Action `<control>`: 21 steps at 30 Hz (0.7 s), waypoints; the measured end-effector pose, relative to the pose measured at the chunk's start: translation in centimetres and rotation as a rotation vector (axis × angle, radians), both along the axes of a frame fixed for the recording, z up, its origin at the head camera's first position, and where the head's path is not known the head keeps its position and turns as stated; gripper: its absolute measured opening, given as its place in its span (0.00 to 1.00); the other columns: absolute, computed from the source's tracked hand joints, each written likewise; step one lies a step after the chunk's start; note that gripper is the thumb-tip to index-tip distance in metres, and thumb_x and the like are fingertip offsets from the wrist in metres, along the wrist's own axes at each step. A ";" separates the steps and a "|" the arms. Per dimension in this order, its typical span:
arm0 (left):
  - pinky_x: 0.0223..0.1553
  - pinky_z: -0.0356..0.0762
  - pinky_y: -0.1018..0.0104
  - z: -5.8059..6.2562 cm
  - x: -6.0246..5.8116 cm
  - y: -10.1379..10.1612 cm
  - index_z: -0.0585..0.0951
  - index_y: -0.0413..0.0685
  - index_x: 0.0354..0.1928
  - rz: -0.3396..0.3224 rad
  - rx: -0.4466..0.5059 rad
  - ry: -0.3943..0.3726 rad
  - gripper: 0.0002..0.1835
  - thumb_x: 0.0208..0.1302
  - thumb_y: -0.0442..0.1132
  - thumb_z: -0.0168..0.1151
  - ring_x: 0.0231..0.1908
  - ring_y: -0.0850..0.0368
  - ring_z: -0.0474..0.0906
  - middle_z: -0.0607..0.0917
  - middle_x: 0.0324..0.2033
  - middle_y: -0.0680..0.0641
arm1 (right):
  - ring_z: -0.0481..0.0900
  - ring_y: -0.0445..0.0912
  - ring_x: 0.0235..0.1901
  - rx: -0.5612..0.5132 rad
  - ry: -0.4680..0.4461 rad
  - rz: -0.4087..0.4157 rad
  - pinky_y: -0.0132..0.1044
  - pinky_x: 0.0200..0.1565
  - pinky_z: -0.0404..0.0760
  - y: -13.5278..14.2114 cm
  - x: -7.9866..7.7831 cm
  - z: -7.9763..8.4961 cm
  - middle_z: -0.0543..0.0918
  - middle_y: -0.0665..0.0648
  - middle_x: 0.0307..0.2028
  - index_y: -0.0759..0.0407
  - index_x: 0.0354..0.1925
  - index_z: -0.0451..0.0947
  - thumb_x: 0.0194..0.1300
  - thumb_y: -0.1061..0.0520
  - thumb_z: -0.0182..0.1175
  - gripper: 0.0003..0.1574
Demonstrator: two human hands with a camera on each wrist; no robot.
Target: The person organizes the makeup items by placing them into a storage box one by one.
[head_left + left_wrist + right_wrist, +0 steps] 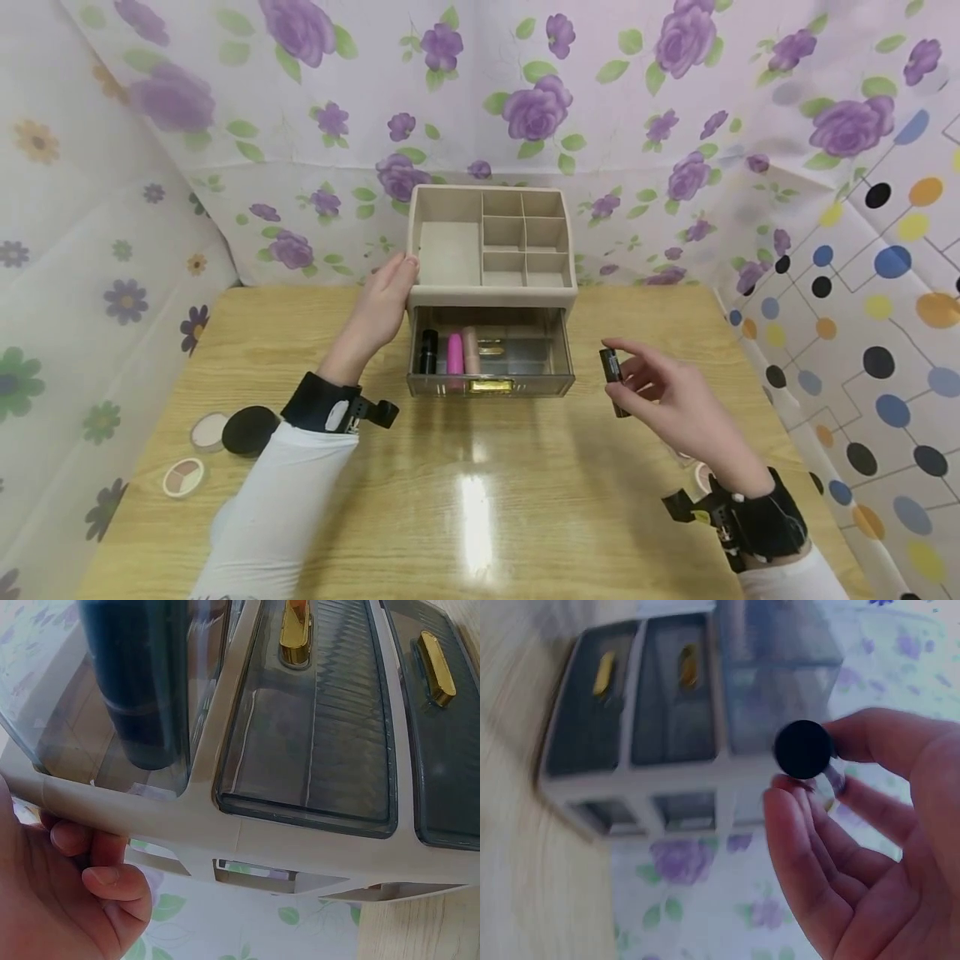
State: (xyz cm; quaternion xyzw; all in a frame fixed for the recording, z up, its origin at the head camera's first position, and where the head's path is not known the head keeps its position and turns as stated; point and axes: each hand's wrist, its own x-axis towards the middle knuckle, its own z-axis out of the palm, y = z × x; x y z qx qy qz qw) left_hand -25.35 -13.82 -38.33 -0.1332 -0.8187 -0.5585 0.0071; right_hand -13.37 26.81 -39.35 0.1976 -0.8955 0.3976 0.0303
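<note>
A beige cosmetics organizer (492,297) stands by the back cloth, its clear top drawer (536,386) pulled out. Inside the drawer are a black tube (428,352), a hot pink tube (455,355) and a beige tube (471,350). My left hand (378,304) grips the organizer's left side, with curled fingers (112,885) at the side wall below the open drawer. To the right of the drawer, my right hand (667,396) pinches a black cosmetic tube (611,367) between thumb and fingertips. Its dark round end (803,749) faces the right wrist camera.
Two more drawers with gold handles (436,669) sit closed below. A divided tray (504,268) tops the organizer. Left on the wooden table (420,500) lie an open compact (251,431) and a round palette (183,477); another round palette (702,477) is partly behind the right wrist.
</note>
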 end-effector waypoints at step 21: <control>0.66 0.69 0.38 0.1 0.0 0.2 0.74 0.36 0.60 0.001 -0.009 0.028 0.32 0.86 0.59 0.34 0.61 0.40 0.73 0.77 0.59 0.33 | 0.88 0.48 0.41 -0.247 -0.085 -0.038 0.37 0.31 0.79 -6.8 -1.6 4.4 0.86 0.55 0.47 0.40 0.77 0.71 0.78 0.54 0.66 0.35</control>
